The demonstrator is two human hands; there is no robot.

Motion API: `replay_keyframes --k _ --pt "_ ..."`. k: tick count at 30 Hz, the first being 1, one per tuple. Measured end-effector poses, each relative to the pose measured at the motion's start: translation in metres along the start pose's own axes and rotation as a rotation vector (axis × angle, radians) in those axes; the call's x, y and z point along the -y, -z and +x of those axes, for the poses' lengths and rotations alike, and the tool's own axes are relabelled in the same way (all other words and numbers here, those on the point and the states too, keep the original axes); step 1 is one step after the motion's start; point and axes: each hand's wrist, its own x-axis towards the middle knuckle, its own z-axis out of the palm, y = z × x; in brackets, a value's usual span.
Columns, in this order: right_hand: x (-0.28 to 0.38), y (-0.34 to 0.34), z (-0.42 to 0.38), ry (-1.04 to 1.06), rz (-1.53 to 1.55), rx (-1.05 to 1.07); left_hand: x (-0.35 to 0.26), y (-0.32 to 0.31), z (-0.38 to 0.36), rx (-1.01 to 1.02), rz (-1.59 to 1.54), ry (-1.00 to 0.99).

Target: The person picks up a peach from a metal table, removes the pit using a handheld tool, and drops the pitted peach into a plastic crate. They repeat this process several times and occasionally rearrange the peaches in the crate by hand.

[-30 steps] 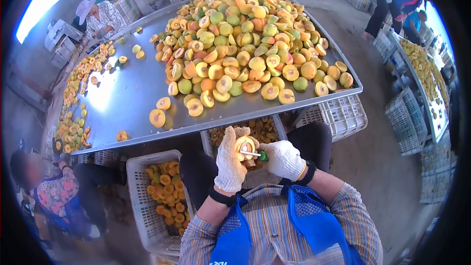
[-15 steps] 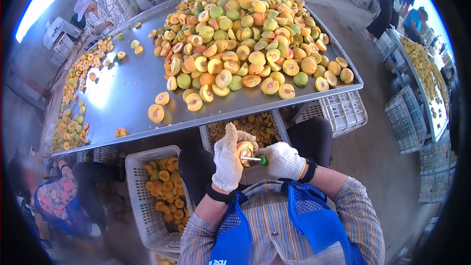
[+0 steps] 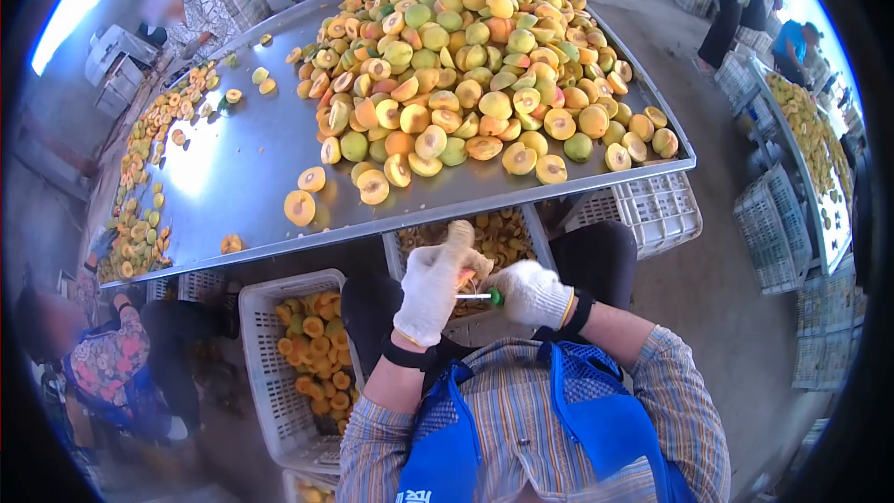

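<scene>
The fruit piece sits in the gloved left hand, mostly hidden by the fingers closed around it; just to its right, the gloved right hand grips a green-handled tool, its metal shaft aimed left, though I cannot tell whether the tip is in the flesh. If the flesh is slick, the shaft could skid and jab the left palm, and a loose left grip could drop the piece into the fruit crate below. In the room, a co-worker's flowered clothing shows at near left, then a white crate holding orange fruit. The metal tabletop carries a fruit strip along its left edge, a glaring stretch with a few stray pieces, then a tall fruit heap. Farther right come a lattice crate, grey floor and a second table bearing more fruit.
</scene>
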Motion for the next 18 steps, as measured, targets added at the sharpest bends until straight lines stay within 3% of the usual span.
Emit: replay_keyframes --k 1,3,5,6,8,9,11,13,15,16,17,18 --pt "-0.001 0.004 0.006 -0.023 -0.087 0.004 -0.002 -0.003 -0.001 -0.035 0.35 -0.027" --pt "0.002 0.002 0.007 -0.064 -0.009 0.013 -0.005 -0.007 -0.003 -0.054 0.26 -0.017" --pt "-0.001 -0.011 -0.002 -0.02 0.27 0.068 -0.006 -0.007 -0.002 0.015 -0.047 -0.07" --pt "0.001 -0.024 0.002 0.004 0.337 0.03 -0.004 -0.005 -0.001 0.014 -0.05 -0.072" --pt "-0.004 -0.025 0.004 -0.064 0.211 0.025 0.004 0.0 0.001 0.069 -0.418 -0.029" --pt "-0.002 -0.012 0.005 -0.086 0.085 0.015 0.008 0.0 0.002 0.071 -0.414 -0.021" --pt "0.008 0.018 0.015 -0.142 -0.166 0.133 0.015 -0.002 0.002 -0.036 0.172 -0.043" --pt "0.003 0.009 0.016 -0.15 -0.155 0.086 0.012 -0.004 0.002 -0.024 0.158 -0.041" --pt "-0.011 -0.016 0.008 -0.025 0.102 0.005 0.009 -0.003 0.002 0.042 0.013 -0.182" --pt "-0.04 -0.045 0.015 0.204 0.073 0.071 0.011 -0.006 0.002 -0.007 -0.06 -0.166" --pt "-0.025 -0.038 0.009 0.28 0.318 -0.028 0.013 -0.005 0.002 -0.01 -0.058 -0.164" --pt "-0.017 -0.031 0.007 0.17 0.261 -0.014 0.016 -0.004 0.003 -0.046 -0.181 -0.134"
